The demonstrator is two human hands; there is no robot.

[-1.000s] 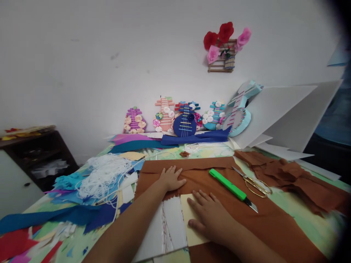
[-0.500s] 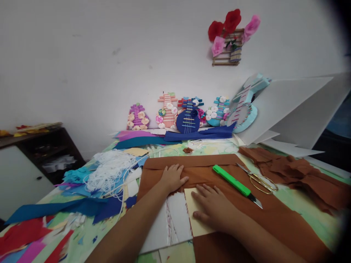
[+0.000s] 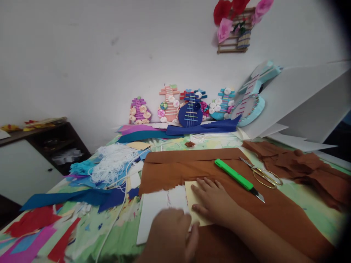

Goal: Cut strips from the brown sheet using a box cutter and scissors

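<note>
My right hand (image 3: 212,201) lies flat with fingers spread on a cream-coloured card (image 3: 192,193), pressing it against a large brown sheet (image 3: 175,168). My left hand (image 3: 172,233) hovers over or touches a white board (image 3: 150,204) at the card's left. Its fingers look curled and are smeared by motion; whether they hold anything is hidden. Faint reddish marks run across the white board. On the brown sheet, right of my right hand, lie a green utility knife (image 3: 236,177) with its blade out and gold-handled scissors (image 3: 264,175).
Tangled white string (image 3: 113,164) and coloured scraps (image 3: 35,221) cover the table's left side. Crumpled brown material (image 3: 298,160) lies to the right. Decorated lute-shaped crafts (image 3: 189,111) lean against the wall, beside large white boards (image 3: 301,98). A cabinet (image 3: 27,164) stands far left.
My left hand has left the brown sheet's upper part and come down toward me over the white board. My right hand stays on the card. The view has tilted slightly down.
</note>
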